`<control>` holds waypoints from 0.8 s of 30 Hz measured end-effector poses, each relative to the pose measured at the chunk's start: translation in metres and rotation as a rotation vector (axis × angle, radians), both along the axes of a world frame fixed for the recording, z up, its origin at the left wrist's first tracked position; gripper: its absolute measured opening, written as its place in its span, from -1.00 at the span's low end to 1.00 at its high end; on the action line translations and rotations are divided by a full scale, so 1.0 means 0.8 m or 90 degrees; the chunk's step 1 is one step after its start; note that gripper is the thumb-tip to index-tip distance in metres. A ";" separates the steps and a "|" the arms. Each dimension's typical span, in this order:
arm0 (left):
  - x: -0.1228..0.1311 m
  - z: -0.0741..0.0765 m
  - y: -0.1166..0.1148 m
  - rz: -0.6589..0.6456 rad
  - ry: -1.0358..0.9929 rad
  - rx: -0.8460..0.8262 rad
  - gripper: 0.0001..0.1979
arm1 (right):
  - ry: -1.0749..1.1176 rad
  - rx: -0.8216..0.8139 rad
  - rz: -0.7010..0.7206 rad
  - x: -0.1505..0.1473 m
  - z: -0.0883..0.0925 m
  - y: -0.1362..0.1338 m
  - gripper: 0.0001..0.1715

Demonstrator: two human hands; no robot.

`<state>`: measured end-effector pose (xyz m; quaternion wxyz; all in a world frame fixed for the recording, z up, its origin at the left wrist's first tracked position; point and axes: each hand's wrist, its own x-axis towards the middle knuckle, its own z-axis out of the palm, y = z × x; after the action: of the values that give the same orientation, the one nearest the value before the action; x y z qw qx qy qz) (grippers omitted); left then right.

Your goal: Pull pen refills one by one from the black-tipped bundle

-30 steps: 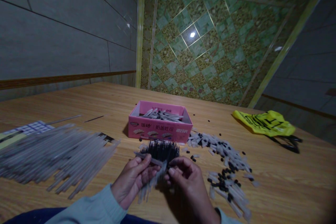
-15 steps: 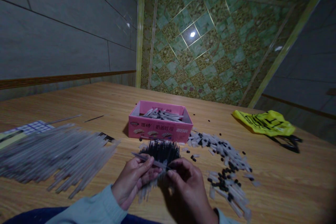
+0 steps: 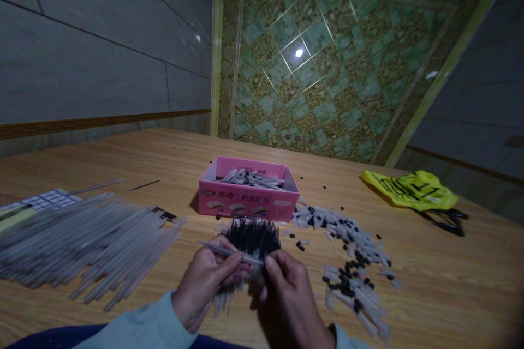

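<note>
My left hand (image 3: 207, 278) is closed around a bundle of clear pen tubes with black tips (image 3: 250, 235), and its thumb and forefinger also pinch one thin clear tube (image 3: 221, 251) lying across the bundle. My right hand (image 3: 284, 286) pinches the right end of that same tube. Both hands hover low over the wooden table (image 3: 429, 283), just in front of a pink cardboard box (image 3: 245, 203) holding several more tubes.
A big heap of clear tubes (image 3: 85, 242) lies to the left beside a printed sheet (image 3: 41, 200). Short clear caps and black bits (image 3: 347, 262) are scattered to the right. A yellow bag (image 3: 409, 190) and black scissors (image 3: 446, 221) lie at far right.
The single tube has been drawn up and leftward across the bundle. My right hand has moved in to pinch its end; the bundle stays in my left hand.
</note>
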<state>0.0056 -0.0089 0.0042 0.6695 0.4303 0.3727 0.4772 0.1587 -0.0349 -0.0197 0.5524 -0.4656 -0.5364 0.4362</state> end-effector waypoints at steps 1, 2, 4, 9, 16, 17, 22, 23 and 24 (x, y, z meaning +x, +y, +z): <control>0.001 0.001 0.000 0.002 0.004 0.008 -0.75 | -0.029 -0.007 -0.002 0.000 0.000 0.000 -0.58; 0.001 0.001 0.000 0.004 0.007 0.011 -0.75 | -0.048 -0.019 0.002 0.001 0.001 0.001 -0.53; 0.001 0.003 0.000 0.009 0.007 0.000 -0.75 | -0.070 -0.026 0.011 0.002 0.005 0.001 -0.51; 0.000 0.005 0.001 0.026 -0.013 -0.045 -0.76 | -0.214 0.105 -0.022 0.012 0.022 -0.001 -0.86; -0.002 -0.001 0.004 0.009 -0.028 -0.046 -0.77 | -0.393 0.114 -0.016 0.016 0.024 -0.005 -0.63; -0.002 -0.002 0.004 0.013 -0.028 -0.049 -0.77 | -0.401 0.118 -0.024 0.016 0.024 -0.005 -0.68; -0.002 0.000 0.002 0.023 -0.036 -0.059 -0.75 | -0.400 0.122 -0.024 0.016 0.020 -0.005 -0.65; -0.002 0.000 0.002 0.021 -0.034 -0.059 -0.75 | -0.385 0.105 -0.012 0.016 0.020 -0.005 -0.56; -0.002 0.000 0.001 0.020 -0.031 -0.059 -0.74 | -0.370 0.094 -0.004 0.016 0.020 -0.005 -0.53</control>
<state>0.0041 -0.0078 0.0041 0.6898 0.3812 0.3847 0.4805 0.1714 -0.0387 -0.0040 0.4092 -0.5314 -0.7009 0.2427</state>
